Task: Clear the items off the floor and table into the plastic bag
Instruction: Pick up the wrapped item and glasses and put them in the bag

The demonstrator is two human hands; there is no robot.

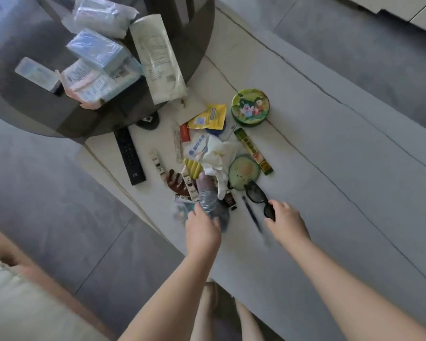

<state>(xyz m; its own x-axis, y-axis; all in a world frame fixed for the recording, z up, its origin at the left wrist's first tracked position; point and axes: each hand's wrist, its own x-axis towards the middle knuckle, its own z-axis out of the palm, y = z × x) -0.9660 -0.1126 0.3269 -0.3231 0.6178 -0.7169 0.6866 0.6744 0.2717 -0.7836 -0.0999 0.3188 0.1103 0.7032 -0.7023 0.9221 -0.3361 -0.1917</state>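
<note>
Hands low over floor clutter: left hand (202, 228) gripped bluish plastic bag (208, 200); right hand (287, 221) pinched black glasses (257, 196), just right of bag. Frames likely light, stiff, fragile; best taken at rim. Farther off, packets (96, 52) lay on glass table (35, 112). Bag's mouth hidden.

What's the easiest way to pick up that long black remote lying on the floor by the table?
Grip the black remote across its narrow width near the middle, thumb on one long edge and fingers on the other, coming straight down from above. It lies flat on the floor with both long edges free; the left hand is nearer to it.
</note>
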